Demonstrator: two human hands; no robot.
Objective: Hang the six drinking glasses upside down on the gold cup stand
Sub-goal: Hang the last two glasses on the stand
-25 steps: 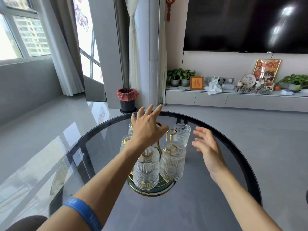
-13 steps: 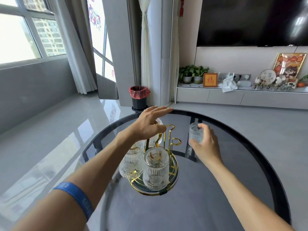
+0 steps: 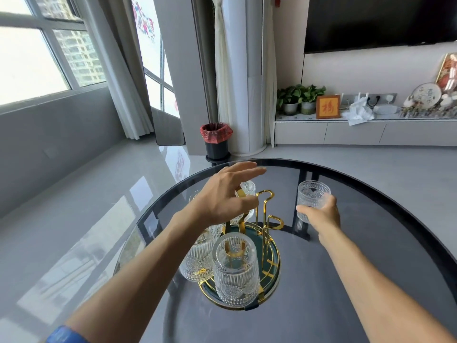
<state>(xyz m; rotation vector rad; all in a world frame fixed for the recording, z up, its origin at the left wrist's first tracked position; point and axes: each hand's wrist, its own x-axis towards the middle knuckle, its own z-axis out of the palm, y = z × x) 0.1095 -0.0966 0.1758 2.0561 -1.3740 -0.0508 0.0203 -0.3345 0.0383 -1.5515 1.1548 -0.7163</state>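
The gold cup stand [image 3: 265,219] rises from a round green tray with a gold rim [image 3: 275,266] on the glass table. Several ribbed clear glasses hang upside down on it; the nearest hung glass [image 3: 235,271] is in front, another hung glass [image 3: 200,258] sits left of it, and a far hung glass [image 3: 248,188] shows behind my left hand. My left hand [image 3: 225,196] hovers over the stand's top with its fingers spread. My right hand [image 3: 321,214] grips an upright drinking glass [image 3: 312,194] to the right of the stand. Two gold hooks on the right side are bare.
The round dark glass table [image 3: 371,256] has its edge curving behind the stand. On the floor beyond it stands a black bin with a red bag [image 3: 216,142]. A low white cabinet [image 3: 358,132] with plants and ornaments runs along the far wall.
My right hand reached for the loose glass, closed on it and lifted it to the right of the stand. My left hand stayed spread over the stand. The camera swung left.
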